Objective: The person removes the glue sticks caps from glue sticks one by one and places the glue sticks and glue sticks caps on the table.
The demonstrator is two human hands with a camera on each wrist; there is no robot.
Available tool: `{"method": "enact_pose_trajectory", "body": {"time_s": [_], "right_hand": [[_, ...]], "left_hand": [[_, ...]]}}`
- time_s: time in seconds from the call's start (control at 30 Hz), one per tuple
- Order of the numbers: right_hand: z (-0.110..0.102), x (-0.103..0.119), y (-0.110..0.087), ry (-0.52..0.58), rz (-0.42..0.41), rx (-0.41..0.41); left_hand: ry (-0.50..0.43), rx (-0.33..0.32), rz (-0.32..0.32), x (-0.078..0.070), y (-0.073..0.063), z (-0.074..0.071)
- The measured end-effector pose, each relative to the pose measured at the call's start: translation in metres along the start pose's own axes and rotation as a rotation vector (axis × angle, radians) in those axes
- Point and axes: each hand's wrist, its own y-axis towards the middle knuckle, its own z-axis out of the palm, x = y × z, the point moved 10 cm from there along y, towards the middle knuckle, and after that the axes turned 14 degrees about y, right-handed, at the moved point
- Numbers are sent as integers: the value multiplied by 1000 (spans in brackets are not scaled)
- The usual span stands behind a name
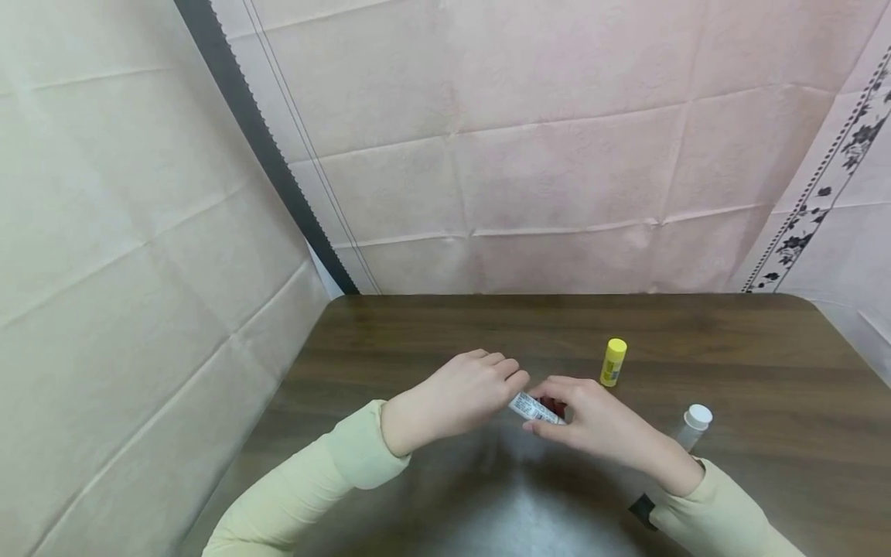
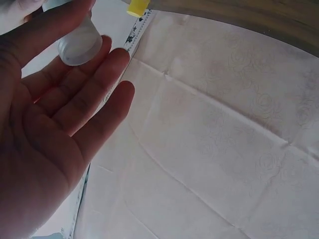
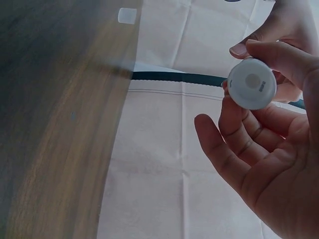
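Between both hands lies a white glue stick [image 1: 536,408] with a printed label, tilted over the table. My left hand [image 1: 462,391] pinches its left end between thumb and fingers. In the left wrist view that end looks like a translucent rounded piece [image 2: 79,46] under the thumb. My right hand [image 1: 595,418] grips the other end, thumb on the near side and fingers behind. The right wrist view faces the stick's round white base [image 3: 252,83], held by the right thumb and fingers. Most of the barrel is hidden by the hands there.
Beyond the right hand a yellow glue stick [image 1: 613,362] stands upright on the brown wooden table [image 1: 418,325]. Beside the right forearm is a clear tube with a white cap [image 1: 698,416]. Partly under the right sleeve lies a small black piece [image 1: 642,509].
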Motion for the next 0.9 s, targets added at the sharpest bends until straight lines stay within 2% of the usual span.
{"method": "enact_pose_trajectory", "body": {"time_s": [0.23,0.47,0.6,0.73,0.9], "right_hand": [[4,1,-3,20,-5,39],[11,3,-2,49,-17,91],[15,4,-1,61,-23,115],[15,3,-2,41,-25,113],[8,2,-3,-28,-28,53]], "left_hand": [[-21,46,31,-2,-1,3],[-110,205,79,-2,-4,13],[-169,253,93,-2,-5,16],[-254,292,83,-1,-6,20],[-456,401,52,1,-9,34]]}}
